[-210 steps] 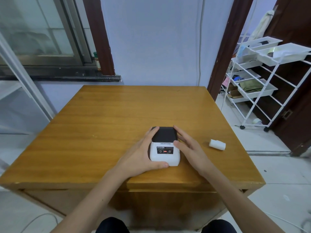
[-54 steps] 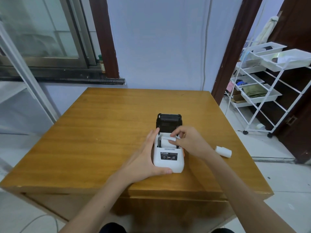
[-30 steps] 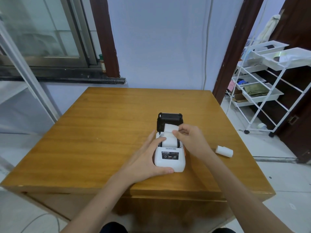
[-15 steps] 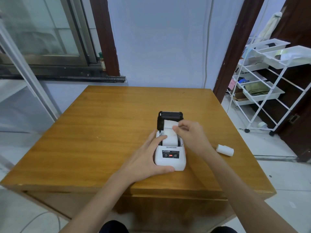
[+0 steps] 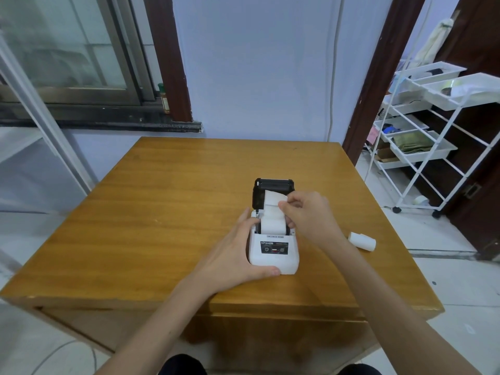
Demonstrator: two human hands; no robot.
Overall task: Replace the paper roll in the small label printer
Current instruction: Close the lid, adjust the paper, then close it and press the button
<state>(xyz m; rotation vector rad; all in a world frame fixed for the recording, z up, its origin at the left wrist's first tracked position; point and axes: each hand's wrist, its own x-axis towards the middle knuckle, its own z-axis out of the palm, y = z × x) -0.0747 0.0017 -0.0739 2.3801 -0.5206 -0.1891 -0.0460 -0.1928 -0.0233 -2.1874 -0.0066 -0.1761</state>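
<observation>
While lid stands open, printer sits near front edge of surface, right of centre. Left hand grip wraps printer body, steadying. Right hand grip pinches loose paper tail of roll in bay. Spare roll lies apart toward right edge. Left to do: roll out, spare in, lid shut. Can't tell which roll is new.

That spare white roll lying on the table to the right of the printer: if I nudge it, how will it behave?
The spare roll lies on its side on bare wood, so it will probably roll. It looks small, likely light. The table edge is near on its right, so it might drop off.
</observation>
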